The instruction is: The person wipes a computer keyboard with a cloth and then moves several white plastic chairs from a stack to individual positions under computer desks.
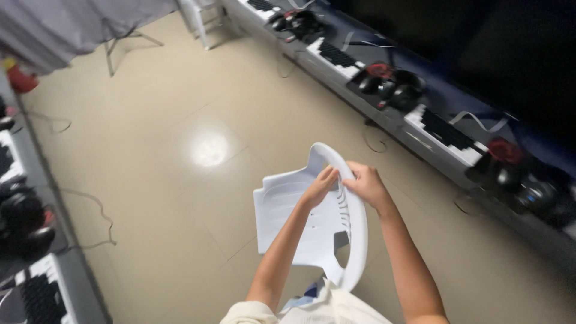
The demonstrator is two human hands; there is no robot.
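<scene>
Both hands, left hand [320,185] and right hand [365,183], clench fingers on the white plastic chair [300,216] backrest top, apparently carrying it tilted above the tiled floor [180,198].

Held between left hand [321,185] and right hand [367,185], a plain white plastic chair [312,216] with slotted back, over a glossy beige tiled floor [180,180] bearing a white glare spot. Toward two o'clock, keyboards [447,133] chequered black on white, and headsets [393,84] black with red trim along a dark blue-grey desk [444,96]. At eleven o'clock, pale grey cloth [72,24]; at six, a cream garment [324,309].
</scene>
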